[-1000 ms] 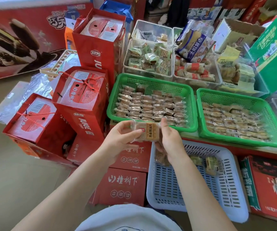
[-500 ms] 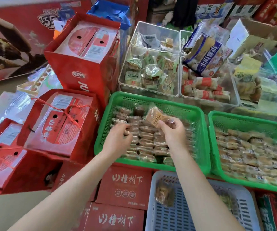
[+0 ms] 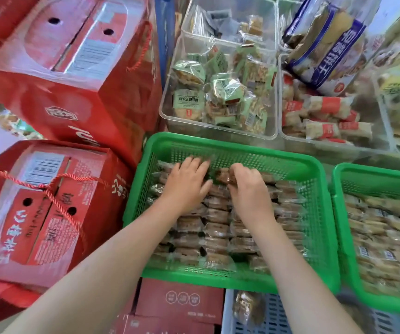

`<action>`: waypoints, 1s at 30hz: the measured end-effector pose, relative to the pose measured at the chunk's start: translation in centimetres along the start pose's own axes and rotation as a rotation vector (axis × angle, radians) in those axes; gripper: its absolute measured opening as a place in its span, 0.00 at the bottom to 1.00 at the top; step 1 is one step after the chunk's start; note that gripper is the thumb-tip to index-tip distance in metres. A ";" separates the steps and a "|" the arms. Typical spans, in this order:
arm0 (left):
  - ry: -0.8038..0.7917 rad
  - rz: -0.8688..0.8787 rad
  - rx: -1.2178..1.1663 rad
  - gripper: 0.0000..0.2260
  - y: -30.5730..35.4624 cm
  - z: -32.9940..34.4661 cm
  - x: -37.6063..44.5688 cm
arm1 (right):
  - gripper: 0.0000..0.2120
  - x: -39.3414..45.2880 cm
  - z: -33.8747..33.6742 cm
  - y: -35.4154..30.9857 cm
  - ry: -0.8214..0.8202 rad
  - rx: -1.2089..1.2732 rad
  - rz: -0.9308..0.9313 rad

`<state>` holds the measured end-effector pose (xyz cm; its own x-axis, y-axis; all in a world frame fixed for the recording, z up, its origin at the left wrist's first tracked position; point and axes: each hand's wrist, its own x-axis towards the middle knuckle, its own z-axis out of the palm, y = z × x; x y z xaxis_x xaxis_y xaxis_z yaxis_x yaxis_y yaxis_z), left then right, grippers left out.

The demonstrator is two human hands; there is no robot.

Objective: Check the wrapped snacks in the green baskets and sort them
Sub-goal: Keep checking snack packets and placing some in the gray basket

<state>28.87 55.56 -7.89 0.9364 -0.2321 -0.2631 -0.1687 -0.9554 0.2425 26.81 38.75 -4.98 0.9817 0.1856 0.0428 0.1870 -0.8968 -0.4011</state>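
Note:
Both hands are inside the left green basket [image 3: 261, 155], which holds rows of clear-wrapped brown snacks [image 3: 216, 227]. My left hand [image 3: 187, 182] lies flat with fingers spread on the far rows of packets. My right hand [image 3: 247, 186] has curled fingers that pinch a wrapped snack [image 3: 223, 177] at the far row. A second green basket [image 3: 338, 213] at the right holds paler wrapped snacks [image 3: 387, 237].
Red gift boxes [image 3: 49, 201] with rope handles stack at the left. Clear bins [image 3: 218, 126] of green and red wrapped snacks stand behind the baskets. A pale blue basket [image 3: 273, 319] with one snack packet [image 3: 248, 309] sits below, near my arms.
The view moved in close over the left green basket. Both hands moved forward and down from in front of the basket into its far rows, the right carrying the snack it held.

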 end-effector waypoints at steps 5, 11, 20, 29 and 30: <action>0.018 -0.003 0.021 0.29 -1.0 0.5 -1.5 | 0.14 1.6 1.7 -0.8 -0.034 -0.072 -0.072; -0.001 0.065 -0.058 0.27 -1.4 0.3 -0.6 | 0.16 1.8 2.2 -1.0 -0.059 -0.117 -0.059; -0.021 0.072 0.129 0.36 -1.2 1.0 -2.1 | 0.08 1.1 3.2 -0.8 -0.080 -0.144 -0.077; -0.008 0.061 0.073 0.34 -0.7 -0.4 -5.1 | 0.21 -2.1 0.6 -2.3 -0.160 -0.200 0.045; 0.005 0.061 0.035 0.32 -0.8 -0.5 -6.6 | 0.20 -3.4 0.3 -2.7 -0.111 -0.108 0.067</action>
<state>22.96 57.94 -5.86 0.9254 -0.2897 -0.2444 -0.2365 -0.9452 0.2250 23.00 40.72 -4.34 0.9833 0.1614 -0.0843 0.1295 -0.9454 -0.2990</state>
